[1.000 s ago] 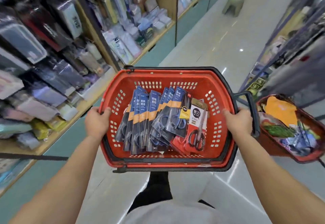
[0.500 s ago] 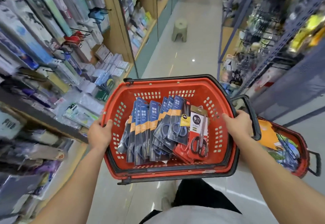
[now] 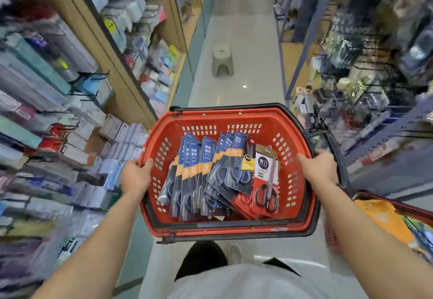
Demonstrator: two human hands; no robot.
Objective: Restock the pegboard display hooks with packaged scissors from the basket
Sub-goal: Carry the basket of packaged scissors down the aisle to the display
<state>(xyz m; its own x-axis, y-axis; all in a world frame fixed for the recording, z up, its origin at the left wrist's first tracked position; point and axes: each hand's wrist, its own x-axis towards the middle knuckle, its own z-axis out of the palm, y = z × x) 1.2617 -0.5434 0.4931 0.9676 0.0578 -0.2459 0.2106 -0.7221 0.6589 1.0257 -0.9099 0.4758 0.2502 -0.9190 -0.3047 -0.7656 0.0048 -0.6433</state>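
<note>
Two hands on one basket, held out over the aisle floor. Far left: blurred shelving with black display hooks (image 3: 90,74) jutting out among hanging packaged goods. Left hand (image 3: 136,176): fingers curled over left rim of red basket (image 3: 234,120), firm grip, nothing else held. Inside basket: fanned stack of blue scissors packs (image 3: 201,176), dark cards with orange band, leaning on one another, filling left and centre. Just right of these and touching them: red scissors pack (image 3: 266,181), black-handled pair visible, lying over further red cards. Beyond basket, mid-aisle: pale green stool (image 3: 222,59), well apart. Right hand (image 3: 318,169): curled round right rim beside dark basket handle (image 3: 337,148), grips basket only. Lower right: second red basket (image 3: 403,209) with yellow contents, partly hidden behind right forearm
</note>
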